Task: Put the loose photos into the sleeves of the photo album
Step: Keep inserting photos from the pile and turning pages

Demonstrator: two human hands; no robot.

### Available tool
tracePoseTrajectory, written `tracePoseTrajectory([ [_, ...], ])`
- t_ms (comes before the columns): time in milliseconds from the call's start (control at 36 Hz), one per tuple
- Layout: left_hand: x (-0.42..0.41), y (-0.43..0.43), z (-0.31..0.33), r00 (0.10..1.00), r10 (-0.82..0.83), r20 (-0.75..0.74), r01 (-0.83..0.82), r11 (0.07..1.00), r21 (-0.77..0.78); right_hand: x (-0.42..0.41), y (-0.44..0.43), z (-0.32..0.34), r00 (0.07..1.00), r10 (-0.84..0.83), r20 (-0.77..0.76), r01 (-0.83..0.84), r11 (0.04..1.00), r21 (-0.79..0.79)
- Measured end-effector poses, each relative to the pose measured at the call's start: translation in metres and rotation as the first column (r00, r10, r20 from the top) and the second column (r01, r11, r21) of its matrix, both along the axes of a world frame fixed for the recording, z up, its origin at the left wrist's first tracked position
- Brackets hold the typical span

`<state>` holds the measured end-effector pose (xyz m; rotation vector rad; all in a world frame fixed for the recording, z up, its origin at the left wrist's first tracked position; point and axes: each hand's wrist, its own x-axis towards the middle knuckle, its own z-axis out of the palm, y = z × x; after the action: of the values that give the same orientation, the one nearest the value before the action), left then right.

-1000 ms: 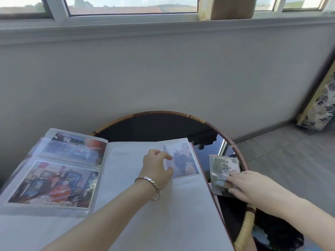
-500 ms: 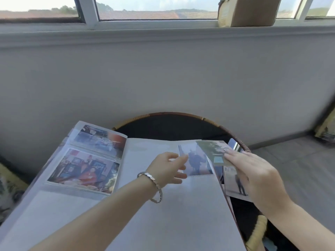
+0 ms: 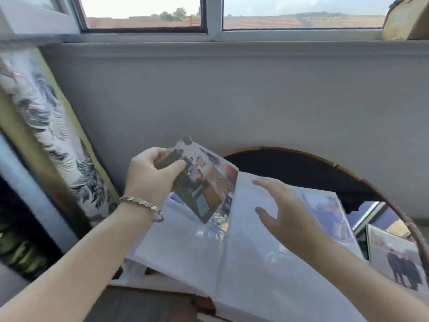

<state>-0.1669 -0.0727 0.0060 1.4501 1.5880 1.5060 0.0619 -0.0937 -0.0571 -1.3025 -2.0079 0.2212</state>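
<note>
Since half a second ago the photo [image 3: 204, 182] has passed from the right hand [image 3: 285, 210] to the left hand [image 3: 148, 175], which grips one end above the left page of the album [image 3: 243, 263]. The right hand hovers spread and empty. Likely light, bendy, smudge-prone: best held by edges.

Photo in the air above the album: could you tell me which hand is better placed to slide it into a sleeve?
Probably the left hand: it grips the photo over the album. The right hand is open and empty above the right page, free to steady it.
</note>
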Motion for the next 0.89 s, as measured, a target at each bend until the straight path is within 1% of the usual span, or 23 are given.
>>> tracePoseTrajectory([
  [56,-0.028,-0.004,-0.003,0.998,0.066,0.018,-0.066,0.998,-0.007,-0.023,0.005,0.006,0.996,0.089,0.009,-0.087,0.987,-0.134],
  [111,-0.054,-0.011,-0.008,0.99,0.141,0.02,-0.141,0.99,-0.01,-0.05,0.009,0.011,0.975,0.221,0.015,-0.215,0.96,-0.18],
  [139,-0.061,-0.015,-0.01,0.986,0.167,0.025,-0.166,0.986,-0.006,-0.06,0.01,0.013,0.953,0.299,0.045,-0.286,0.941,-0.182],
  [194,-0.077,-0.022,-0.015,0.975,0.217,0.05,-0.217,0.976,-0.004,-0.083,0.013,0.018,0.869,0.467,0.164,-0.434,0.878,-0.199],
  [222,-0.084,-0.024,-0.017,0.968,0.239,0.074,-0.238,0.971,-0.014,-0.093,0.013,0.022,0.822,0.525,0.223,-0.481,0.848,-0.223],
  [306,-0.095,-0.029,-0.02,0.949,0.287,0.13,-0.285,0.958,-0.031,-0.115,0.015,0.031,0.704,0.607,0.367,-0.556,0.794,-0.246],
  [389,-0.107,-0.031,-0.022,0.931,0.33,0.154,-0.331,0.943,-0.024,-0.132,0.016,0.032,0.622,0.635,0.457,-0.587,0.765,-0.265],
  [556,-0.121,-0.027,-0.028,0.897,0.396,0.196,-0.396,0.917,-0.04,-0.137,0.016,0.028,0.616,0.625,0.48,-0.593,0.769,-0.239],
  [778,-0.123,-0.028,-0.031,0.893,0.389,0.225,-0.388,0.92,-0.049,-0.136,0.022,0.025,0.68,0.613,0.402,-0.606,0.779,-0.164],
  [889,-0.123,-0.032,-0.03,0.902,0.367,0.227,-0.366,0.929,-0.045,-0.137,0.023,0.026,0.696,0.607,0.383,-0.59,0.788,-0.176],
])
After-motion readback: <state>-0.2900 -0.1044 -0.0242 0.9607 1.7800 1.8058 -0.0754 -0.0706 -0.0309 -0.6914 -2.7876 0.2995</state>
